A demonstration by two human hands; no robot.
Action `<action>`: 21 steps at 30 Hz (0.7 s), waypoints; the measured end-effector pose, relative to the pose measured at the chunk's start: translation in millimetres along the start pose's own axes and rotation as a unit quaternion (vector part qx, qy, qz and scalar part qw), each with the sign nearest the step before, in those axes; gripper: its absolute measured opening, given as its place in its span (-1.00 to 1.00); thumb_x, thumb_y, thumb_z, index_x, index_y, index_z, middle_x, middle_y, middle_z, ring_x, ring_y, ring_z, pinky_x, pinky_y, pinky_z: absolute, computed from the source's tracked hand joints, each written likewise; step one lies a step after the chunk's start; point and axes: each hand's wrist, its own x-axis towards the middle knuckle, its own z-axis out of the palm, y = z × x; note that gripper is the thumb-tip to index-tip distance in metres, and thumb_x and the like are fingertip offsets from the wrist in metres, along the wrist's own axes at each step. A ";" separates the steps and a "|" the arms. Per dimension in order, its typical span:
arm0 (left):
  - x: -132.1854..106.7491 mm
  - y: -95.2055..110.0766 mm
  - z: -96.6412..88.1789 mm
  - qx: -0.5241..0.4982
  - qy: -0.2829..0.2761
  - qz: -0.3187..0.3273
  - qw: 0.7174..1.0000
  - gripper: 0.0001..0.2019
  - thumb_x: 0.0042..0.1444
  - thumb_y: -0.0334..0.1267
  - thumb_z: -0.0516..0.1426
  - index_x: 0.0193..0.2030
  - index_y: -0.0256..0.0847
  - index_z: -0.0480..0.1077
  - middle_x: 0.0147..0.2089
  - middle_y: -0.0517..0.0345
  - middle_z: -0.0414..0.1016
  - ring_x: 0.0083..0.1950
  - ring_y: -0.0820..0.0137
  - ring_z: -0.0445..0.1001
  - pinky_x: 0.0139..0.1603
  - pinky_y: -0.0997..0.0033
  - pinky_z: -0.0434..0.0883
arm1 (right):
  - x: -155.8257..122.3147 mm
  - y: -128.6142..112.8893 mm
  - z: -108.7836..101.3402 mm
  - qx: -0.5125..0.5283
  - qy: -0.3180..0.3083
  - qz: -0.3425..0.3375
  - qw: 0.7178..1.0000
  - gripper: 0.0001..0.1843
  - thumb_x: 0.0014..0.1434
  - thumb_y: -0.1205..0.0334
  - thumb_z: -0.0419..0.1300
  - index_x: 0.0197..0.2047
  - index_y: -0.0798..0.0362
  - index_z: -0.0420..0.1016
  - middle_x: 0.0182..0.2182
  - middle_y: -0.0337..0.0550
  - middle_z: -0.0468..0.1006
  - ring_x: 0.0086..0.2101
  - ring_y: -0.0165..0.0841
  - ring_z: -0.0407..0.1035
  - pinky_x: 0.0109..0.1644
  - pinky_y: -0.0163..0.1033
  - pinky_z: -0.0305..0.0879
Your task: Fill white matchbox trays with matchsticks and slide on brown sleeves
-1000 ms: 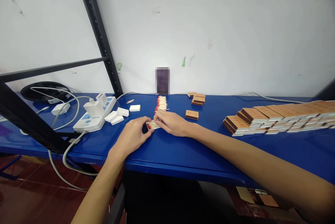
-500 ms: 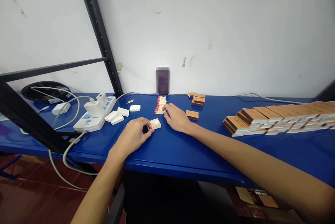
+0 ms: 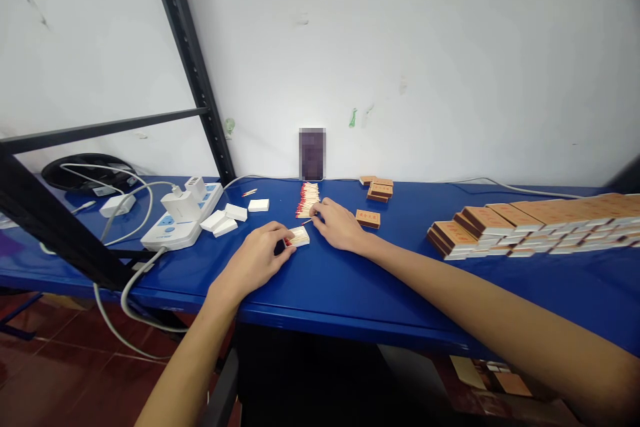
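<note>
My left hand (image 3: 265, 248) grips the left end of a small white matchbox tray (image 3: 303, 240) between thumb and fingers. Red-tipped matches lie inside that tray. A single match (image 3: 307, 222) is pinched in my right hand (image 3: 333, 223), its red head pointing left, just above the tray. Behind the right fingertips lies a long pile of matches (image 3: 309, 197), red heads to the left. One closed brown matchbox (image 3: 368, 218) rests right of my right hand. Several white trays (image 3: 226, 219) lie left of my left hand, with another white tray (image 3: 259, 205) beside them.
Stacked matchboxes (image 3: 530, 220) fill the right side of the blue table (image 3: 370, 280). More matchboxes (image 3: 379, 190) sit by the wall, right of a pixelated phone-like object (image 3: 313, 154). A power strip (image 3: 183, 217) with cables lies left, near a black shelf post (image 3: 193, 60). Loose matches (image 3: 249, 193) lie behind the trays.
My right hand has drawn a match away from the pile's near end, toward the tray. My left hand stays on the tray, almost unmoved.
</note>
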 end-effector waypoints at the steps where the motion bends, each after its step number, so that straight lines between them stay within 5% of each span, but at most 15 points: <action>1: -0.1 -0.2 0.2 -0.002 0.000 0.001 1.000 -0.80 0.24 -0.26 0.09 -0.08 -0.19 0.49 -0.05 0.07 0.48 -0.10 0.28 0.49 -0.01 0.28 0.40 | 0.1 -0.4 -0.3 -0.001 -0.003 -0.001 1.000 -0.83 0.33 0.25 0.00 -0.20 0.00 0.41 -0.22 -0.14 0.42 -0.26 -0.34 0.34 -0.29 -0.27 0.10; 12: -0.2 2.2 -1.3 -0.019 -0.016 0.021 0.999 -0.80 0.25 -0.25 0.08 -0.08 -0.18 0.49 -0.06 0.08 0.47 -0.10 0.29 0.49 -0.02 0.29 0.40 | 4.3 5.9 4.6 0.017 -0.025 -0.041 0.999 -0.81 0.36 0.25 -0.05 -0.20 0.05 0.36 -0.19 -0.11 0.45 -0.19 -0.31 0.33 -0.13 -0.23 0.16; 17: -1.7 2.9 -2.7 -0.025 -0.023 0.024 0.999 -0.71 0.27 -0.24 0.06 0.10 -0.15 0.42 0.00 0.06 0.46 -0.04 0.27 0.48 0.04 0.26 0.39 | 4.5 6.5 5.4 0.037 -0.023 -0.048 0.998 -0.79 0.37 0.24 -0.08 -0.21 0.06 0.36 -0.18 -0.09 0.46 -0.18 -0.30 0.32 -0.11 -0.19 0.16; 21: -1.9 2.5 -2.1 -0.025 -0.027 0.028 0.999 -0.74 0.27 -0.24 0.04 0.02 -0.15 0.47 0.01 0.06 0.46 -0.04 0.26 0.48 0.06 0.26 0.39 | 3.8 6.0 4.2 0.044 -0.026 -0.055 0.997 -0.79 0.36 0.23 -0.06 -0.19 0.05 0.37 -0.18 -0.10 0.45 -0.16 -0.29 0.31 -0.11 -0.18 0.15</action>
